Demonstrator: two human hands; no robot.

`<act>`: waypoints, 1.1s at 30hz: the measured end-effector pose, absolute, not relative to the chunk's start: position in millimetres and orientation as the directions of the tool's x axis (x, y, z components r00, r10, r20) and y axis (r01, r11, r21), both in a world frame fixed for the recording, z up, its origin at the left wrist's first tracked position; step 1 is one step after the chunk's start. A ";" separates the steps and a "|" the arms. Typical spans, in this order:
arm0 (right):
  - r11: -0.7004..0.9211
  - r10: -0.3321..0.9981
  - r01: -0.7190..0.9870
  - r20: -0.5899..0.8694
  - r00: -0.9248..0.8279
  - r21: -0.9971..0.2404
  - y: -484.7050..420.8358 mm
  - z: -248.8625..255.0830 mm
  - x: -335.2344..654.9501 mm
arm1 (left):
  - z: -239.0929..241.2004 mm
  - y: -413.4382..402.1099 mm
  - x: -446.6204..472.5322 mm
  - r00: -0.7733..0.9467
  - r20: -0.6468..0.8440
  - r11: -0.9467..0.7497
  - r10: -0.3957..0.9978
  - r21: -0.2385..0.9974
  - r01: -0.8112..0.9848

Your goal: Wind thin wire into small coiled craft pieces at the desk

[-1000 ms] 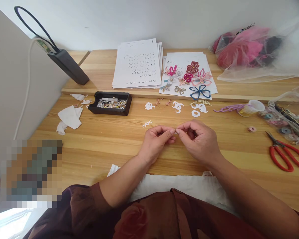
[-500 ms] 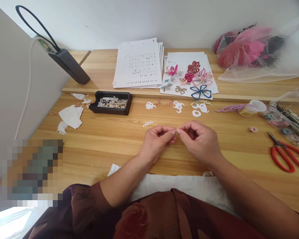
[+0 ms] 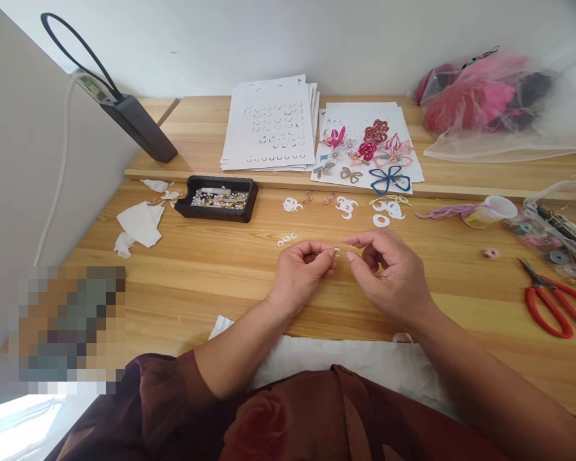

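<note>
Centre frame: left hand (image 3: 300,275) pressed tight, pinching 1 tiny white paper curl (image 3: 336,252); right hand (image 3: 391,275) open, spread just beside it.

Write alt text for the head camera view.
The left hand seems to pinch a tiny white piece at its fingertips, the right hand close beside it, over a wooden table strewn with white paper cutouts. Colourful flower shapes lie beyond; red-handled scissors lie right.
</note>
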State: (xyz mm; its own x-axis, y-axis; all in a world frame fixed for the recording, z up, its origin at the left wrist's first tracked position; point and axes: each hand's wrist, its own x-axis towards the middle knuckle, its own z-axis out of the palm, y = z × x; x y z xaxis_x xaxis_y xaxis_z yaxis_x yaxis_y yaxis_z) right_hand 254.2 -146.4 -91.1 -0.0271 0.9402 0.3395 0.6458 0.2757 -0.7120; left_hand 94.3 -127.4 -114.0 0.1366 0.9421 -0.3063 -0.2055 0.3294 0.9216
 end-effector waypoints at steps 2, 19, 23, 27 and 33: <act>0.308 0.925 0.651 0.379 -0.033 -0.694 -147.0 -89.8 254.7 | -113.7 -127.0 93.9 0.135 -0.306 0.328 0.942 0.925 -0.193; 0.349 0.925 0.380 0.380 0.008 -0.856 -136.5 -93.2 265.3 | -106.8 -130.7 92.3 0.366 -0.314 0.364 0.876 0.928 -0.077; 0.280 0.949 0.302 0.309 0.053 -0.911 -134.1 -94.2 265.2 | -104.0 -131.9 91.8 0.408 -0.314 0.379 0.857 0.921 -0.087; 0.278 0.950 0.307 0.307 0.050 -0.910 -132.2 -97.5 265.6 | -101.3 -132.3 92.1 0.414 -0.324 0.415 0.851 0.897 -0.151; 0.234 0.972 0.288 0.234 -0.037 -0.929 -130.9 -106.4 264.0 | -100.7 -129.9 92.1 0.334 -0.303 0.416 0.893 0.839 -0.350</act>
